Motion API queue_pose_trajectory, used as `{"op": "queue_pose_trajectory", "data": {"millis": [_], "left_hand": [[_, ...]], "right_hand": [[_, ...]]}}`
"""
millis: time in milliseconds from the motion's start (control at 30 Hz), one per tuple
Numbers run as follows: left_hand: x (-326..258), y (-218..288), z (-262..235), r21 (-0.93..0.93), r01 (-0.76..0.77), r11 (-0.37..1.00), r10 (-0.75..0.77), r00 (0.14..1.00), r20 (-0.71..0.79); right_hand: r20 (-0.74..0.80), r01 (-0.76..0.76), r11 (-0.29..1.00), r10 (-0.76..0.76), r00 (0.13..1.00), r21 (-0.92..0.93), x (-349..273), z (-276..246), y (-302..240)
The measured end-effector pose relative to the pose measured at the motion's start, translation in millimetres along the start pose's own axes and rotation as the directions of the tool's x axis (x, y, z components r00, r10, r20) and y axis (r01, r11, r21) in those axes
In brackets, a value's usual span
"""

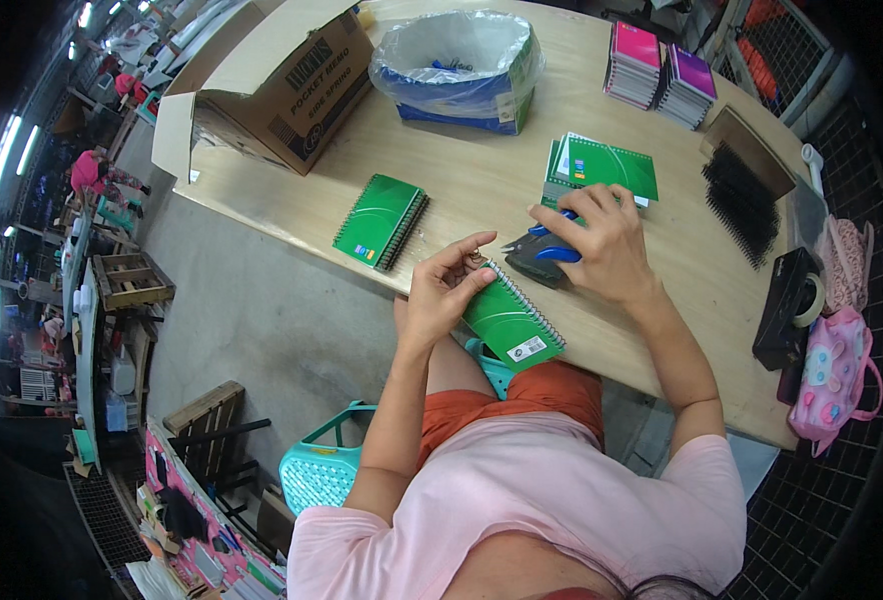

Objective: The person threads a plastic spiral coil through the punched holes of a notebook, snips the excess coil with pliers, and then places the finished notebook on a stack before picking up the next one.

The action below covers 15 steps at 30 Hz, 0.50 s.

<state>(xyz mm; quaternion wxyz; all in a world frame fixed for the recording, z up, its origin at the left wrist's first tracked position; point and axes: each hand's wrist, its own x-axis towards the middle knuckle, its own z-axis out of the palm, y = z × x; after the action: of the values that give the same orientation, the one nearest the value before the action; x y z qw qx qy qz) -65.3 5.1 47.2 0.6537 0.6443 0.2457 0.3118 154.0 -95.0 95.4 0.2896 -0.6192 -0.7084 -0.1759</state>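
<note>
My left hand [442, 292] pinches a green spiral notebook [510, 318] by its upper corner, thumb on the cover near the end of the wire coil. The notebook is tilted at the table's near edge, a small white label on its lower part. My right hand [602, 235] is closed round a pair of pliers with blue handles [559, 254], whose slim metal jaws point toward the notebook without touching it. A dark grey piece [542, 268] lies under the pliers; I cannot make out what it is. Beyond my right hand stands a stack of green notebooks [610, 168].
More green notebooks [382, 222] lie to the left. Farther back are an open cardboard box [307, 95] and a plastic-lined blue bin [502, 112]. Pink and purple notebooks [659, 75], black wire coils [742, 205], a tape roll [810, 300] and a pink pouch [832, 370] line the right side.
</note>
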Motion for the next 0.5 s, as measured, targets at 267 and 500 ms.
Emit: {"op": "queue_pose_trajectory", "data": {"millis": [267, 500], "left_hand": [[1.6, 6.6, 3.6, 0.019, 0.011, 1.000, -0.011, 1.000, -0.005], [0.6, -0.4, 10.8, 0.247, -0.100, 0.964, 0.120, 0.990, -0.067]], "right_hand": [[-0.028, 0.102, 0.990, -0.105, 0.994, -0.096, -4.2, 5.4, -4.4], [0.558, -0.447, 0.804, 0.179, 0.810, 0.392, -11.2, 6.1, 1.8]]}}
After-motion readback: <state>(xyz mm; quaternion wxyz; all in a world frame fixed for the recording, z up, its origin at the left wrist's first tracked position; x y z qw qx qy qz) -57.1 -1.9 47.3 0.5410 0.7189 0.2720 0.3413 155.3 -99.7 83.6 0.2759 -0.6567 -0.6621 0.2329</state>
